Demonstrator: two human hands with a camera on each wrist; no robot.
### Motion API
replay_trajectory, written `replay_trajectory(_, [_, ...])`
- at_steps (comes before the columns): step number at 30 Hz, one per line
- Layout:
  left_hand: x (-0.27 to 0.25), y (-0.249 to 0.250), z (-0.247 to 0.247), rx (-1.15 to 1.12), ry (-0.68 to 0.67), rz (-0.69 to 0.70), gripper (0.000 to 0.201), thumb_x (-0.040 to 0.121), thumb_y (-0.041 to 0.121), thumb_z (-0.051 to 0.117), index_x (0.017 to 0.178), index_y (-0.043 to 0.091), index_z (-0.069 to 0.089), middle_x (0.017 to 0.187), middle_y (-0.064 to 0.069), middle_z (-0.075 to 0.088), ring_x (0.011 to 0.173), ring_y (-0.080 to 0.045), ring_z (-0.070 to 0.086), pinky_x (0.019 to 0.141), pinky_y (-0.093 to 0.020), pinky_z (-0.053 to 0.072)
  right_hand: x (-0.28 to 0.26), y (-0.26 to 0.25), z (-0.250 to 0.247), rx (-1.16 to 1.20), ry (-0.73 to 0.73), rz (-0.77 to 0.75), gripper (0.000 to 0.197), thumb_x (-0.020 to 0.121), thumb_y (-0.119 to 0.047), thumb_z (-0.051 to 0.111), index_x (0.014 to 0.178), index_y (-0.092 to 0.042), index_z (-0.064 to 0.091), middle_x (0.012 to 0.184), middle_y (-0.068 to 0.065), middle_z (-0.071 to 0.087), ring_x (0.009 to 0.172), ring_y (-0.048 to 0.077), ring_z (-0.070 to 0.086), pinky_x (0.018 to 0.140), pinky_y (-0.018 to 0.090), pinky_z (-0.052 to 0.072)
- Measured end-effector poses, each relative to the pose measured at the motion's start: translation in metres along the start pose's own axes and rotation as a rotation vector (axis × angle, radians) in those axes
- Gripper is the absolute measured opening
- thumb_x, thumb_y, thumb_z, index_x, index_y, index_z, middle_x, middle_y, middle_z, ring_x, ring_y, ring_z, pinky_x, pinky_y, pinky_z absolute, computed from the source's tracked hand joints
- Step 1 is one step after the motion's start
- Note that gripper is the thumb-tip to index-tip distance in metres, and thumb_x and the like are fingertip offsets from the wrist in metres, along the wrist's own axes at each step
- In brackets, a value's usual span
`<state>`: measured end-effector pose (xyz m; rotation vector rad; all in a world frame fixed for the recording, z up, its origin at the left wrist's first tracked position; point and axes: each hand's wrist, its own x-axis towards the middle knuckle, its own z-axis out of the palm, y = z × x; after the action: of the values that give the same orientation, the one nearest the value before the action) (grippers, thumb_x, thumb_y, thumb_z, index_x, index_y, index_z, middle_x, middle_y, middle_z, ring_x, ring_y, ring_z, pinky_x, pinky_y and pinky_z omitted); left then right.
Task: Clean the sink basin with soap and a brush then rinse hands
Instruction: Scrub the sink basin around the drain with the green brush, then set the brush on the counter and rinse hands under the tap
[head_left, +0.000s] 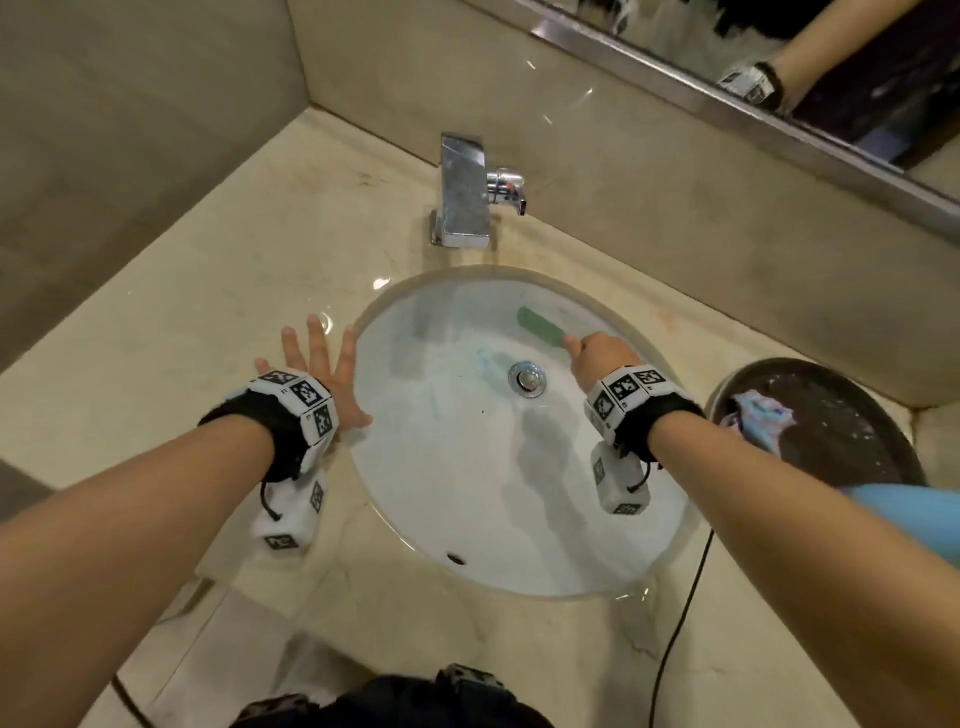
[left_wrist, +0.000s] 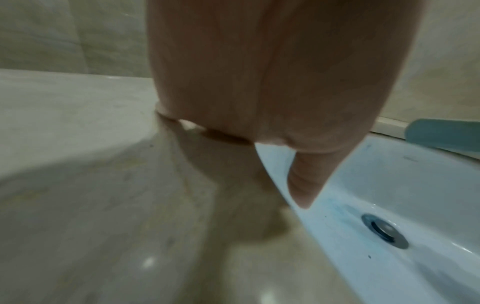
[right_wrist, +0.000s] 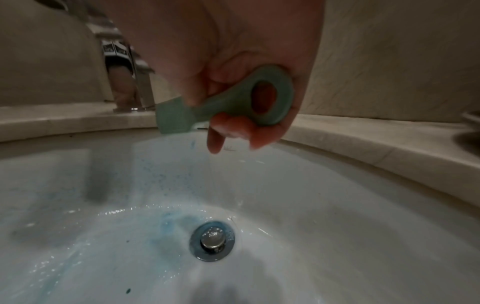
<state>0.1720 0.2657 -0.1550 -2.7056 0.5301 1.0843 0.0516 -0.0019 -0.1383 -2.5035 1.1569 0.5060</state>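
A white oval sink basin (head_left: 519, 467) is set into a beige marble counter, with blue soap smears (head_left: 483, 358) near its chrome drain (head_left: 528, 379). My right hand (head_left: 597, 358) grips the looped handle of a green brush (head_left: 540, 326) whose head lies against the far basin wall. In the right wrist view the fingers curl round the brush handle (right_wrist: 249, 102) above the drain (right_wrist: 211, 240). My left hand (head_left: 322, 374) lies flat with spread fingers on the counter at the basin's left rim, thumb over the edge (left_wrist: 301, 185).
A chrome faucet (head_left: 462, 192) with a side lever stands behind the basin. A dark round tray (head_left: 857, 441) with a pale cloth (head_left: 763, 421) sits to the right, beside a light blue object (head_left: 898, 504). A black cable (head_left: 680, 623) runs down the counter's front right. A mirror edge runs at upper right.
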Motion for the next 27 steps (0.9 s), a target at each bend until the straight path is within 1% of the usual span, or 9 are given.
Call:
replay_trajectory(4, [0.001,0.012,-0.007,-0.023,0.038,-0.020,0.103,0.086,0.055,0.052,0.145,0.020,-0.025,0.147,-0.019,-0.034,0.136,-0.048,-0.022,0.111,-0.062,0.004,-0.018,0.003,-0.013,0.008,0.047,0.002,0.050,0.102,-0.039,0.024,0.063,-0.013,0.040,0.061,0.002,0.044,0.051,0.015,0.040,0.052,0.028,0.034])
replay_trajectory(6, [0.006,0.016,-0.017,-0.041,0.032,-0.037,0.097,0.088,0.055,0.049,0.148,0.017,-0.016,0.151,-0.024,-0.021,0.137,-0.051,-0.011,0.113,-0.059,0.006,-0.028,0.006,-0.020,0.041,0.059,0.019,0.049,0.102,-0.038,0.026,0.064,-0.011,0.043,0.061,0.002,0.044,0.050,0.015,0.039,0.052,0.028,0.035])
replay_trajectory(9, [0.014,0.015,-0.037,-0.101,0.057,0.006,0.075,0.091,0.050,0.044,0.147,0.011,0.014,0.148,-0.029,0.019,0.135,-0.043,0.026,0.112,-0.049,0.025,-0.043,0.006,-0.026,0.065,0.072,0.010,0.045,0.102,-0.036,0.027,0.077,-0.008,0.050,0.070,0.005,0.050,0.057,0.019,0.044,0.058,0.027,0.036])
replay_trajectory(12, [0.012,0.009,-0.054,-0.149,0.082,0.094,0.060,0.088,0.047,0.049,0.132,0.007,0.039,0.126,-0.017,0.052,0.111,-0.032,0.053,0.095,-0.039,0.044,-0.054,-0.006,-0.030,0.059,0.064,-0.016,0.038,0.103,-0.030,0.027,0.087,-0.007,0.053,0.084,0.008,0.053,0.074,0.023,0.049,0.067,0.028,0.036])
replay_trajectory(15, [0.004,-0.003,-0.067,-0.152,0.106,0.150,0.052,0.091,0.038,0.051,0.131,0.007,0.042,0.127,-0.014,0.054,0.113,-0.030,0.054,0.093,-0.034,0.043,-0.060,-0.033,-0.029,0.059,0.018,-0.066,0.027,0.101,-0.014,0.033,0.106,-0.001,0.057,0.100,0.015,0.056,0.092,0.029,0.056,0.072,0.027,0.036])
replay_trajectory(18, [0.000,-0.025,-0.076,-0.154,0.133,0.139,0.047,0.094,0.037,0.047,0.129,0.006,0.048,0.132,-0.012,0.052,0.119,-0.029,0.051,0.096,-0.032,0.039,-0.058,-0.071,-0.016,0.055,-0.014,-0.163,0.020,0.096,-0.004,0.037,0.098,-0.003,0.058,0.104,0.019,0.057,0.095,0.031,0.057,0.074,0.030,0.040])
replay_trajectory(19, [-0.001,-0.035,-0.078,-0.162,0.138,0.133,0.045,0.095,0.037,0.046,0.126,0.006,0.052,0.130,-0.012,0.054,0.117,-0.029,0.052,0.093,-0.032,0.040,-0.057,-0.086,-0.010,0.062,-0.025,-0.193,0.020,0.096,-0.003,0.038,0.094,-0.003,0.058,0.104,0.020,0.056,0.094,0.031,0.056,0.075,0.030,0.041])
replay_trajectory(22, [0.000,-0.067,-0.079,-0.176,0.145,0.093,0.043,0.095,0.037,0.045,0.119,0.005,0.059,0.123,-0.013,0.059,0.112,-0.029,0.055,0.089,-0.031,0.042,-0.055,-0.134,0.005,0.096,-0.040,-0.276,0.024,0.097,-0.006,0.040,0.109,0.001,0.060,0.110,0.020,0.060,0.101,0.033,0.057,0.075,0.029,0.040])
replay_trajectory(27, [0.003,-0.122,-0.078,-0.213,0.180,0.033,0.042,0.095,0.035,0.044,0.115,0.002,0.061,0.120,-0.015,0.060,0.110,-0.031,0.056,0.088,-0.032,0.044,-0.052,-0.210,0.028,0.131,-0.026,-0.337,0.027,0.099,-0.013,0.041,0.113,-0.002,0.061,0.110,0.017,0.063,0.103,0.031,0.058,0.076,0.028,0.041])
